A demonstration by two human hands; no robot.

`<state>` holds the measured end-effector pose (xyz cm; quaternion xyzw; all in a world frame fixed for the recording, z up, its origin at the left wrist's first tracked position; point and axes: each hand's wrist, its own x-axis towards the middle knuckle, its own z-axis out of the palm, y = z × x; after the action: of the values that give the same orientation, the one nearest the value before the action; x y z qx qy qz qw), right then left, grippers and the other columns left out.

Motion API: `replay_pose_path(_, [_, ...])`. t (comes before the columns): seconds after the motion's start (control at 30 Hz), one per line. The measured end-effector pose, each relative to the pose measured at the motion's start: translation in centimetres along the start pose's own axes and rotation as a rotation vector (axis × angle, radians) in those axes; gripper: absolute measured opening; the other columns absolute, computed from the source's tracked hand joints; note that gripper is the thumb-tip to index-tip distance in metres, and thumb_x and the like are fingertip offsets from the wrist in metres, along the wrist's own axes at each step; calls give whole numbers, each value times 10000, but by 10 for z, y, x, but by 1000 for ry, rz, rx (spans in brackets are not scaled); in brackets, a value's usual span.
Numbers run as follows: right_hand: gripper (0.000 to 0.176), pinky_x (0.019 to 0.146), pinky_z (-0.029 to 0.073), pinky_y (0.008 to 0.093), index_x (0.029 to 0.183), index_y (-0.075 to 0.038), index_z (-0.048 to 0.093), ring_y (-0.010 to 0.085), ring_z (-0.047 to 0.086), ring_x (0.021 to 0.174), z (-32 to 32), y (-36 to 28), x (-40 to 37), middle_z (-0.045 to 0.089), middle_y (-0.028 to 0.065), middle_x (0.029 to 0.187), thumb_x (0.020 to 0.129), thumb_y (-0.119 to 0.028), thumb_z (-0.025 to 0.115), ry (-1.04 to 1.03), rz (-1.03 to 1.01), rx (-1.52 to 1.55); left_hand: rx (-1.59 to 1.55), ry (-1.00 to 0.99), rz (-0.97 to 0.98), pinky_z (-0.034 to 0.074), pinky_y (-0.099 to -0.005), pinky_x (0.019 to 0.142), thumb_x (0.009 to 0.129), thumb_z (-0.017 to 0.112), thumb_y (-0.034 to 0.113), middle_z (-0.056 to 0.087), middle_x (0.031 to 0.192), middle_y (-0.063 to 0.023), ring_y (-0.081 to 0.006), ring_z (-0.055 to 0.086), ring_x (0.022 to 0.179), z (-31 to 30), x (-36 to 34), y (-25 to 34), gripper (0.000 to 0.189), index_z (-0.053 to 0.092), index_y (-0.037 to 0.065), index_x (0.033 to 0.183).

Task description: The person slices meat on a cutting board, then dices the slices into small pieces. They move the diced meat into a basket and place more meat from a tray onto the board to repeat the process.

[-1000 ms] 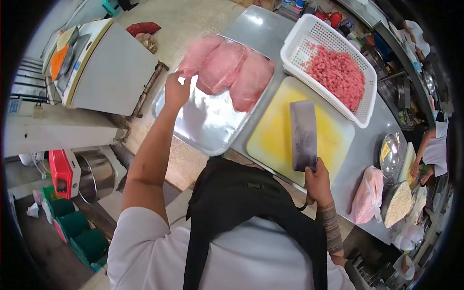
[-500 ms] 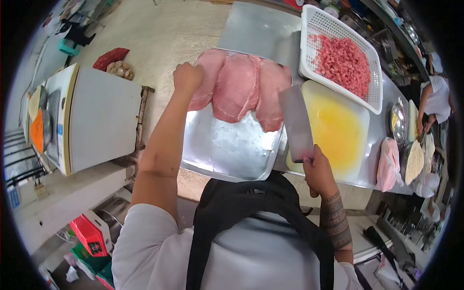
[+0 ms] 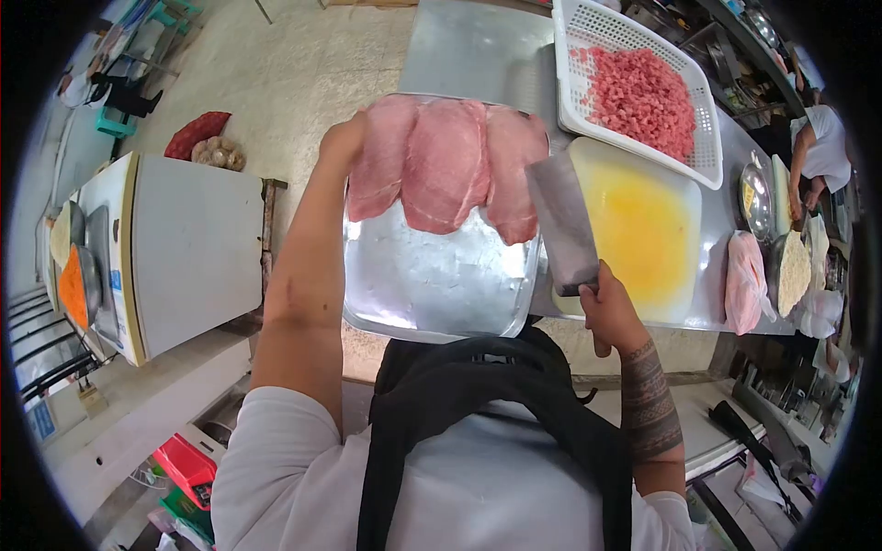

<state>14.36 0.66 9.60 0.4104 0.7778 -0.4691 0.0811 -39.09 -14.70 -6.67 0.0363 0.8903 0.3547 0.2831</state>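
Several pieces of raw meat, three large pink slabs (image 3: 447, 165), lie side by side in the far half of a shiny metal tray (image 3: 432, 285). My left hand (image 3: 344, 140) is closed at the tray's far left edge, beside the leftmost slab; its fingertips are hidden. In my right hand (image 3: 608, 310) is a cleaver (image 3: 562, 220), gripped by its handle. Its broad blade points away from me and overlaps the tray's right rim, close to the right slab. Under and beside the blade is a cutting board (image 3: 643, 239) with a wet yellow stain.
A white perforated basket (image 3: 571, 83) of diced meat (image 3: 640, 99) stands beyond the board on the steel table (image 3: 459, 46). Along the right are a pink plastic bag (image 3: 746, 280), a metal bowl (image 3: 756, 202) and another person (image 3: 820, 151). A white freezer (image 3: 197, 248) stands left.
The camera view has shifted slightly. My left hand sits a little farther out at the tray's left edge, and the cleaver has tilted slightly leftward. The slabs keep their places in the tray.
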Motion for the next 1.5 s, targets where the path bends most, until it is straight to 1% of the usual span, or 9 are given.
replay_pose_path(0.27, [457,545,554,387,1396,92,425,231,656,563,-17,-17,1,656,194,828,1005,-59,606,-65,59,59,90,33,40,475,-446,1112,940,557,672,626,1398,-367,-436,620,1341,-13,-35,21,917,656,-161,1311])
replay_pose_path(0.53, [406,515,551,382,1360,80,438,221,648,533,-22,-11,1,653,178,815,1012,-62,592,-62,54,63,-15,-16,111,563,-438,993,908,755,529,664,1346,-334,-393,689,1234,-31,-67,59,887,564,-200,1377])
replay_pose_path(0.63, [351,508,547,387,1301,84,453,225,643,517,-27,-16,0,653,193,814,1013,-68,585,-58,30,4,-348,-480,127,583,-439,969,893,828,411,675,1334,-290,-359,701,1206,-47,-99,69,823,545,-173,1398])
replay_pose_path(0.73, [319,570,563,437,1255,77,462,310,679,584,-30,-22,-1,664,245,835,1004,-74,590,-79,63,-26,-220,-577,151,597,-428,951,872,869,314,692,1303,-255,-326,708,1185,-48,-91,49,746,575,-158,1368])
replay_pose_path(0.97, [358,843,536,576,1260,89,471,555,661,968,-18,-10,-1,675,362,940,982,-95,602,-12,-97,-245,338,-176,233,598,-418,943,726,941,413,733,1253,-205,-324,731,1137,-20,-98,42,932,558,-83,1416])
replay_pose_path(1.03, [378,833,537,583,1279,101,467,547,669,953,-15,-23,-5,678,359,947,981,-94,595,4,-90,-284,612,85,337,593,-430,954,671,952,456,736,1245,-228,-359,732,1138,-16,-144,85,966,578,-76,1385])
replay_pose_path(1.23, [409,831,528,603,1311,100,465,533,679,941,3,-16,-9,684,353,978,979,-105,587,88,-125,-313,622,92,368,580,-456,986,690,932,450,713,1264,-260,-404,708,1182,-13,-158,98,936,551,-78,1363])
replay_pose_path(1.33, [389,838,538,583,1293,92,488,522,686,958,14,-1,-5,687,345,988,974,-101,599,116,-116,-187,472,157,304,594,-441,963,702,952,384,713,1258,-253,-372,724,1149,-16,-148,70,892,567,-90,1352])
replay_pose_path(1.5, [342,862,561,521,1256,59,556,499,705,968,23,26,-18,704,311,1010,952,-74,638,191,-89,146,-568,-46,134,603,-424,962,881,860,149,673,1307,-215,-333,707,1140,-37,-123,-18,684,529,-127,1412])
